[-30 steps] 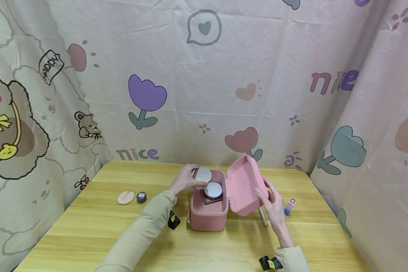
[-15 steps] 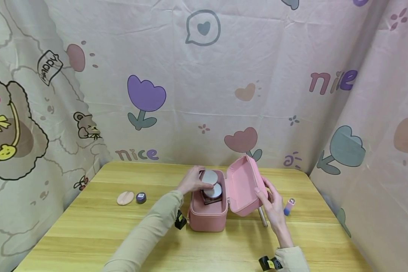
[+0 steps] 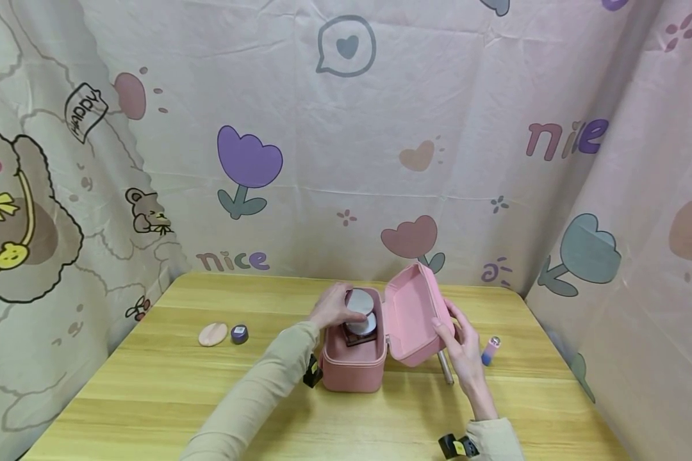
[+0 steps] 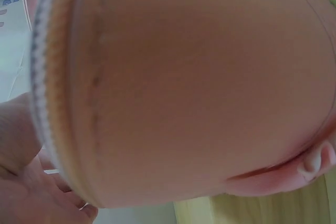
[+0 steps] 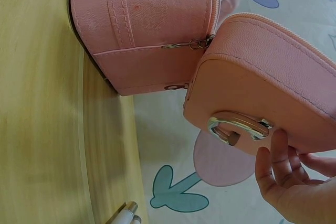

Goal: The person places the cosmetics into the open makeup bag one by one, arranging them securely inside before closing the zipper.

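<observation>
A pink cosmetic case (image 3: 353, 376) stands on the table with its lid (image 3: 412, 317) swung out to the right. My left hand (image 3: 331, 308) holds a round compact with a whitish top (image 3: 360, 301) between thumb and fingers, over the back of the case's inside. Just in front of it, a second round compact (image 3: 362, 326) lies on a dark square palette (image 3: 357, 341) in the case, partly covered by my thumb. My right hand (image 3: 464, 346) grips the lid's outer edge. In the right wrist view its fingers (image 5: 281, 156) lie near the lid's handle (image 5: 239, 123).
A pale powder puff (image 3: 213, 334) and a small dark jar (image 3: 239, 333) lie on the table's left. Right of the case are a silver tube (image 3: 446, 368), partly under the lid, and a pink-blue tube (image 3: 491, 351). A printed curtain (image 3: 346, 160) hangs behind the table.
My left hand has moved the held compact rightward and slightly down, from the case's left rim to over its inside. The right hand and lid have stayed put.
</observation>
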{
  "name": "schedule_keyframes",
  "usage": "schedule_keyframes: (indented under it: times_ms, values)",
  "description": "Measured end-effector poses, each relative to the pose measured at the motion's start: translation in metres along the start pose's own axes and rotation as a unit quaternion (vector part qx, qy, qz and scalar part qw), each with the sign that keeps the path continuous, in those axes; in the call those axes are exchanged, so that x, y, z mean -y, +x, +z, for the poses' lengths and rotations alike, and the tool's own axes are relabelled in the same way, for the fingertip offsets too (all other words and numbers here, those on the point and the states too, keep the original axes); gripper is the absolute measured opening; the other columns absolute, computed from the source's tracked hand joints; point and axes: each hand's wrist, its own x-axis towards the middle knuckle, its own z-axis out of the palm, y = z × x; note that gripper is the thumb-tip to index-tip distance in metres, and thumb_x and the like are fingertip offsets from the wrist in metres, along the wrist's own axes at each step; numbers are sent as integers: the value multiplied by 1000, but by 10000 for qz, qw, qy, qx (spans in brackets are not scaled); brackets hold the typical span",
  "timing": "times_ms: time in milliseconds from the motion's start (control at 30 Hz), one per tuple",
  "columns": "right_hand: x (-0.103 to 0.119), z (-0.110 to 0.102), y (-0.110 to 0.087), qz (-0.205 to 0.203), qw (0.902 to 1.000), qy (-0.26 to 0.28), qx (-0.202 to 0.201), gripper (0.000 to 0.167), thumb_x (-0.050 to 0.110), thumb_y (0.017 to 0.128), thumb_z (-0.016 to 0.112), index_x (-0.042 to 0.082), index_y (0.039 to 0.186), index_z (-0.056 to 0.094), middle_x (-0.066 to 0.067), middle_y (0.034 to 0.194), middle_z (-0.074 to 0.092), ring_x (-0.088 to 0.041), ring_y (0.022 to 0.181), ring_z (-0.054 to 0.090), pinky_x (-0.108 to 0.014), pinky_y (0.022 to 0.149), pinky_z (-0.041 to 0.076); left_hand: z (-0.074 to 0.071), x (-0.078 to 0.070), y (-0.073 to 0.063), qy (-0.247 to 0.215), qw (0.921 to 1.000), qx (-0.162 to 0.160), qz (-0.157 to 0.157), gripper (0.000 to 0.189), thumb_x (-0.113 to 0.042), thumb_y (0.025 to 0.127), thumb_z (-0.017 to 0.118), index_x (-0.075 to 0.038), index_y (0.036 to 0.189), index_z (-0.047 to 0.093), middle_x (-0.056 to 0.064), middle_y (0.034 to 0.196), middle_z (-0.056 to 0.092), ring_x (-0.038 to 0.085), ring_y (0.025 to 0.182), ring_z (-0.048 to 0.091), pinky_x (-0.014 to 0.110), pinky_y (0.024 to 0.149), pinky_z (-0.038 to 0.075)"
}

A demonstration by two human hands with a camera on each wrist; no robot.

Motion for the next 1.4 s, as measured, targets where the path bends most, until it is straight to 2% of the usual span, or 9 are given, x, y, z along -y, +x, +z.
schedule_keyframes:
  times_ms: [133,233,333,433,567,667,867,1100,1400]
  values:
    - [0,0,0,0,10000,-7,-5,50,7,99,55,0,148,45,-3,127,51,-1,98,66,-19,75,59,2,-1,1,148,9999,26,-8,45,-30,68,91,-5,92,63,7,83,63,20,78,54,32,69,44]
    - [0,0,0,16,10000,-15,-10,50,7,99,56,0,148,45,-2,126,51,-1,98,66,-19,75,59,4,-1,2,221,9997,46,-49,44,-31,68,91,-7,94,65,6,84,64,18,76,55,31,68,44]
    - [0,0,0,35,10000,-25,-17,51,7,99,56,0,148,45,-2,126,51,0,98,65,-18,76,58,5,-2,1,297,9995,50,-57,48,-32,69,91,-6,102,67,7,90,68,20,81,59,34,75,47]
    - [-1,1,0,32,10000,-21,-28,51,7,99,56,0,148,45,-2,126,51,0,98,65,-18,76,58,5,-4,0,393,9992,60,-42,52,-32,70,90,-5,107,68,11,95,71,25,88,62,41,87,49]
    - [-1,1,0,15,10000,-23,-18,51,7,99,56,0,148,45,-3,127,51,0,98,65,-18,76,58,6,-6,0,471,9988,61,-107,57,-32,70,90,-4,114,67,14,103,72,30,101,65,48,104,44]
    - [-1,1,0,19,10000,-33,-7,52,7,99,56,0,148,45,-3,127,50,1,98,64,-18,76,58,8,-6,0,485,9987,65,-144,63,-32,70,90,-3,120,66,14,108,72,32,107,65,50,111,40]
    - [0,1,0,18,10000,-50,-11,51,7,99,56,0,148,45,-3,127,50,1,98,64,-18,76,58,10,-5,0,231,9996,66,-155,70,-33,70,90,-1,126,63,16,117,71,34,114,63,51,117,35]
    - [0,1,0,6,10000,-38,-13,51,7,99,56,1,148,45,-2,127,50,0,98,65,-19,75,59,9,-6,0,-55,9995,110,-281,83,-36,73,88,3,138,54,21,137,62,36,131,56,50,124,28]
    - [0,0,0,48,10000,-65,-16,51,7,99,55,0,149,44,-3,128,50,1,99,64,-18,76,58,9,-7,0,-46,9995,119,-301,82,-35,75,87,3,139,53,22,139,61,37,134,54,51,125,26]
